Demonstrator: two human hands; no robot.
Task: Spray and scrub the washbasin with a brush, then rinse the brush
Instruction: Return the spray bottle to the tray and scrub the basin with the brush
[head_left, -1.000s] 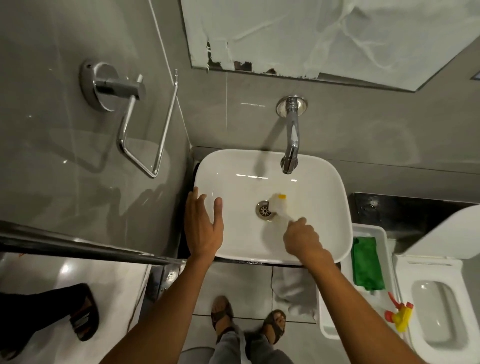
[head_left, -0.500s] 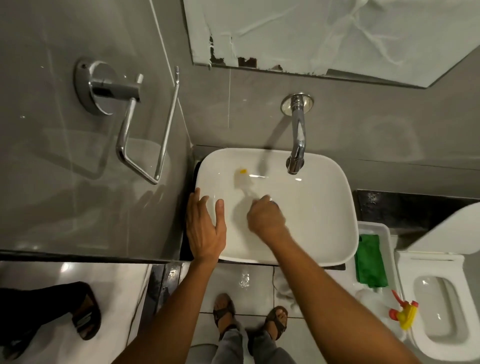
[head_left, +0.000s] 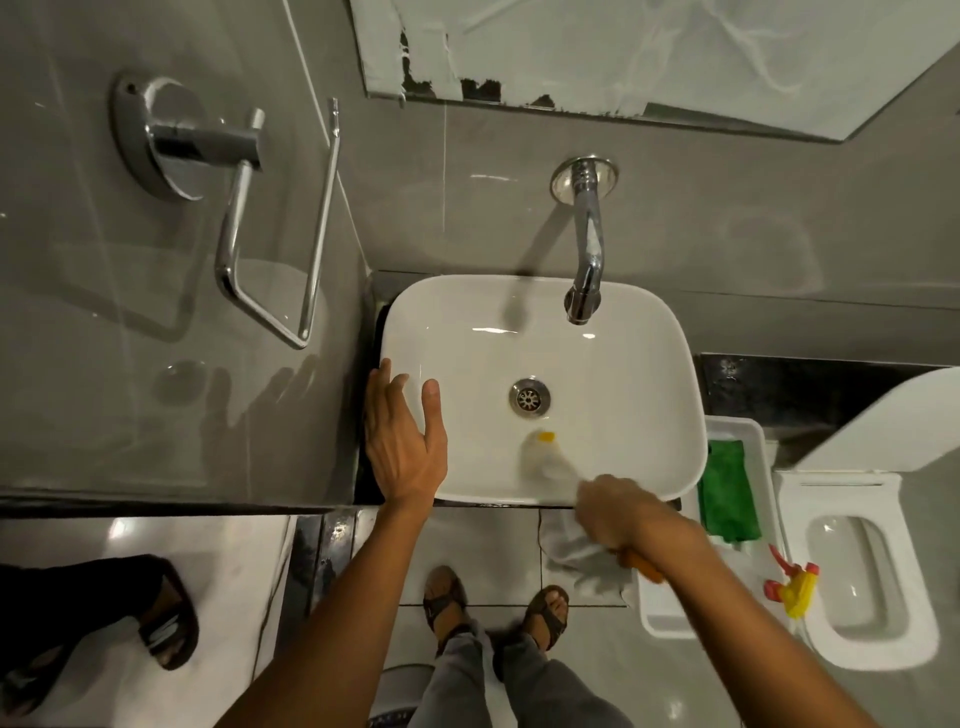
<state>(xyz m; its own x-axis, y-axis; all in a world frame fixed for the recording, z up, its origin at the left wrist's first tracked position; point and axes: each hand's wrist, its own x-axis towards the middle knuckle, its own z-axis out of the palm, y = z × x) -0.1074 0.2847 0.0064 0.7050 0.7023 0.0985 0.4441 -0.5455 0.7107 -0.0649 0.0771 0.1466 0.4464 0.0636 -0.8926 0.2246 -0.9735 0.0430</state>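
A white washbasin (head_left: 644, 395) sits below a chrome tap (head_left: 587, 260), with a metal drain (head_left: 530, 396) in its middle. My left hand (head_left: 402, 441) lies flat on the basin's left rim, fingers spread. My right hand (head_left: 613, 506) is at the basin's front rim, closed on a brush (head_left: 545, 457). The brush's blurred white head with a yellow tip presses on the basin floor just in front of the drain. An orange handle end sticks out behind my wrist. A spray bottle's red and yellow trigger head (head_left: 792, 587) lies in a white tray on the right.
The white tray (head_left: 665, 618) also holds a green cloth (head_left: 727, 488). A toilet (head_left: 862, 571) stands at far right. A chrome towel holder (head_left: 249, 208) juts from the left wall. A mirror (head_left: 649, 57) hangs above. Another person's sandalled foot (head_left: 161, 618) is at bottom left.
My right hand pulled the brush from the basin's back left down to its front, just before the drain. The left hand stayed on the rim.
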